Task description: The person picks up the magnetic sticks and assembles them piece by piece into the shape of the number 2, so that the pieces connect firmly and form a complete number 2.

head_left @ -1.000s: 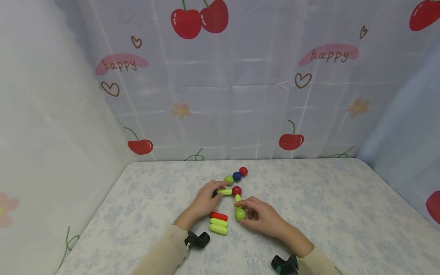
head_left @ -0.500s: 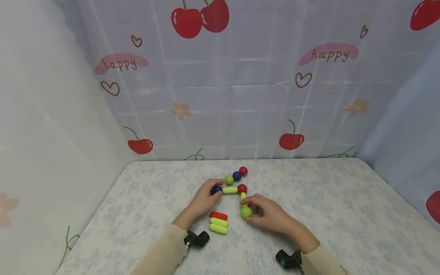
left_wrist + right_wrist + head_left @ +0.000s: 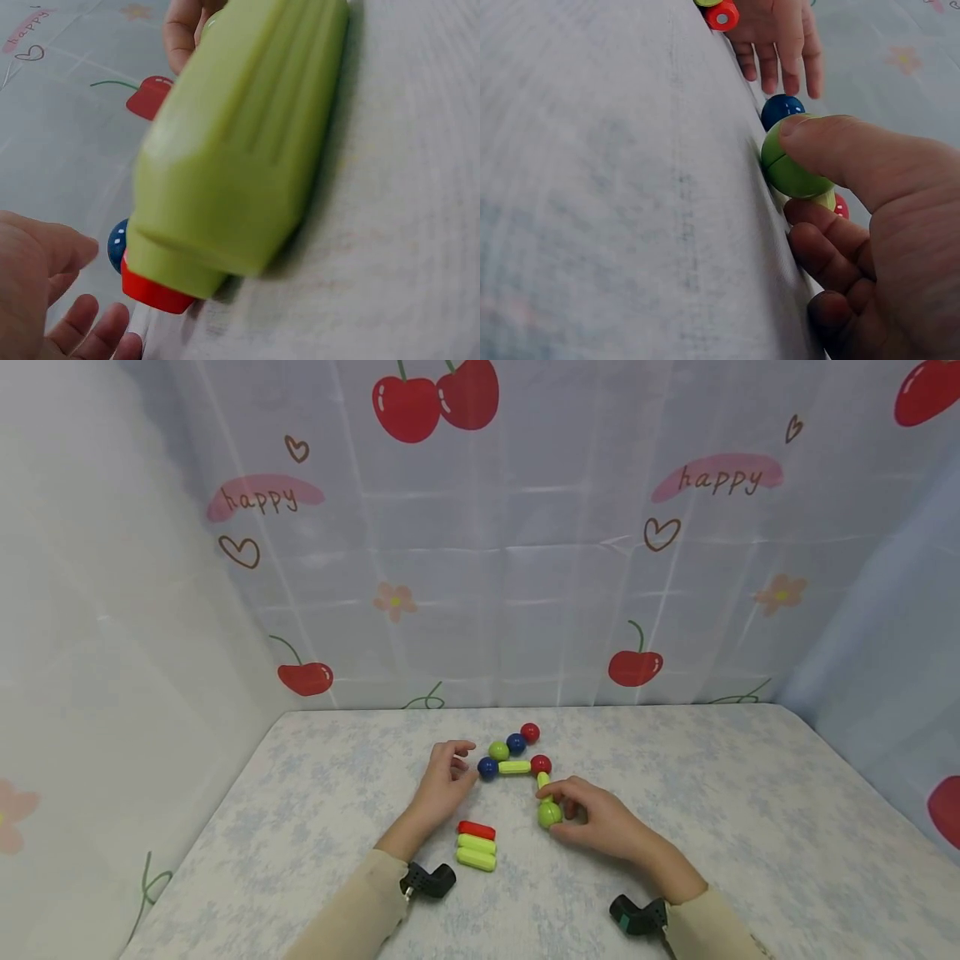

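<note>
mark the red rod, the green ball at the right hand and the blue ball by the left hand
Red rod (image 3: 477, 831): head view, middle of its top
Green ball (image 3: 791, 169): right wrist view, its uncovered side
Blue ball (image 3: 488, 767): head view, its middle

Cherry-print curtain (image 3: 517, 610) behind, pale mottled tabletop (image 3: 750, 793), apparently cloth-covered

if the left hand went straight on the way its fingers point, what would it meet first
Most likely the nearer blue ball, just ahead of the left hand; the green ball behind it also lies close to that line, and depth is hard to judge.
</note>
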{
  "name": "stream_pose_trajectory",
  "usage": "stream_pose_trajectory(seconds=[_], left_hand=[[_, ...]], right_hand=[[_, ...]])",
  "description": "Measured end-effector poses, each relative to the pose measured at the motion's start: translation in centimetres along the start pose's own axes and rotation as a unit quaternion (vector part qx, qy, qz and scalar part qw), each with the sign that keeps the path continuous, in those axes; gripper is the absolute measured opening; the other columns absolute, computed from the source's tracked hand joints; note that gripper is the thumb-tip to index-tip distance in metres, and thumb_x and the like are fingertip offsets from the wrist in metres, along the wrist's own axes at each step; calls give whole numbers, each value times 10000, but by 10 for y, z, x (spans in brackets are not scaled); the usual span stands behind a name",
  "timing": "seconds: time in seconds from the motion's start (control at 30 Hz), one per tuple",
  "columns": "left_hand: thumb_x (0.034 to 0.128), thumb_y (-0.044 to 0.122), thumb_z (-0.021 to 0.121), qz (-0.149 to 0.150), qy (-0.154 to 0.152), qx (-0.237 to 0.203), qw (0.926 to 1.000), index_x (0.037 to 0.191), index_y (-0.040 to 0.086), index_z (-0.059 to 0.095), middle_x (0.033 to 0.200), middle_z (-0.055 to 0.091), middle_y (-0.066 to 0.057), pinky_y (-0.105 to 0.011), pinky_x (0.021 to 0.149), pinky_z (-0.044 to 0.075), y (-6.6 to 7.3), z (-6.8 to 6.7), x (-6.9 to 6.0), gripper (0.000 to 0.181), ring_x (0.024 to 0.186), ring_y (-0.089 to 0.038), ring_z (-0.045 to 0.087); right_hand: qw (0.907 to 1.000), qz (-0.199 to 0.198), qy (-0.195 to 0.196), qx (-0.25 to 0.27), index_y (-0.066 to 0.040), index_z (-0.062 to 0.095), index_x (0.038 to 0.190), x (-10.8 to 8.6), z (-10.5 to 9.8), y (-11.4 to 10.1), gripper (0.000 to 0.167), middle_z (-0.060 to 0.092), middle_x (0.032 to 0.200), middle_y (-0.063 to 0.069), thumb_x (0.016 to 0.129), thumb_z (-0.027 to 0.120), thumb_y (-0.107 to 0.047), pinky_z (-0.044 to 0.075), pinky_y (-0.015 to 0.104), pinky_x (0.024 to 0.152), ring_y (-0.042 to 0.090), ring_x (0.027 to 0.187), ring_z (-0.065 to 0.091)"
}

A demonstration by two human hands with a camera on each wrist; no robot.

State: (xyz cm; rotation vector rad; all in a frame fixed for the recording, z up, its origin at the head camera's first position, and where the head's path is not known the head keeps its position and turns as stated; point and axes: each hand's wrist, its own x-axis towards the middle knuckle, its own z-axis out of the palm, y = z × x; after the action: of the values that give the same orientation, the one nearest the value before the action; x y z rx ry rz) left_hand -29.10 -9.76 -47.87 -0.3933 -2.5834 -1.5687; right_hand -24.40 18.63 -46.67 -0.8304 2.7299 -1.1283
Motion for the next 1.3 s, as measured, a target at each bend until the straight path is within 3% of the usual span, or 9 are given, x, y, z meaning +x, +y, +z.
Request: stream_pose_trajectory(seconds=[0.1,0.17,0.23,0.33,0.5,0.8,0.87,0.97,1.3], left_hand=[[970,109,638,-194,104,-148,9996,1250,96,540,1149,476,-81,-322,841,463,2,-3,-1,298,977,-186,506],[983,144,635,-311,12,-211,9993,1199,90,535,1075,499,-74,-310,800,451,3,-8,-2,244,923,-181,503],[995,187,630,-432,-251,-259,9984,1147,107,538,997,531,-55,-304,758,447,4,-13,-2,195,861,-178,510],[1002,254,629,-503,-983,-234,9936,1092,129,563,923,585,-43,-305,704,454,6,-23,-4,168,788,-187,540],[982,265,660,-176,-2280,-12,9735,1102,125,630,969,633,-37,-316,751,485,9,-39,-6,187,838,-200,592],[904,153,754,32,-3515,114,9361,1181,153,684,1055,672,2,-280,845,495,6,-51,-3,286,952,-179,589],[897,140,760,98,-3638,183,9312,1190,168,693,1077,679,20,-268,860,491,6,-51,-3,302,979,-167,583],[899,132,756,190,-3655,326,9300,1174,193,709,1093,684,49,-247,874,484,6,-50,-4,285,991,-145,575],[913,98,727,281,-3425,477,9379,1079,147,724,999,681,33,-239,795,476,6,-44,-4,174,871,-117,565]], right_hand=[[10000,20,27,36,-250,630,1285,1,1,2,422,573,990,-85,890,774,-286,452,248,698,111,839,536],[10000,42,48,52,-256,631,1284,1,2,2,421,574,994,-86,889,775,-286,452,248,696,110,838,536],[9999,66,70,53,-264,629,1286,1,3,3,424,577,1003,-92,889,775,-287,454,246,699,109,841,539],[9999,88,84,47,-266,628,1288,1,5,4,428,582,1024,-97,888,776,-294,458,242,707,102,848,542],[9998,90,148,-15,-279,629,1286,1,6,6,436,581,1023,-100,879,784,-302,459,241,705,88,844,539],[9997,158,205,-22,-301,628,1284,2,6,7,439,583,1034,-106,875,787,-313,457,244,699,86,848,536],[9997,151,209,-37,-292,629,1287,2,6,6,443,584,1036,-106,874,787,-312,457,244,700,83,847,536],[9997,137,211,-40,-283,629,1289,2,6,6,446,582,1027,-108,874,788,-309,457,242,702,81,843,535],[9996,85,286,-15,-264,638,1290,1,5,7,418,587,1023,-108,894,765,-314,461,240,696,83,835,539]])
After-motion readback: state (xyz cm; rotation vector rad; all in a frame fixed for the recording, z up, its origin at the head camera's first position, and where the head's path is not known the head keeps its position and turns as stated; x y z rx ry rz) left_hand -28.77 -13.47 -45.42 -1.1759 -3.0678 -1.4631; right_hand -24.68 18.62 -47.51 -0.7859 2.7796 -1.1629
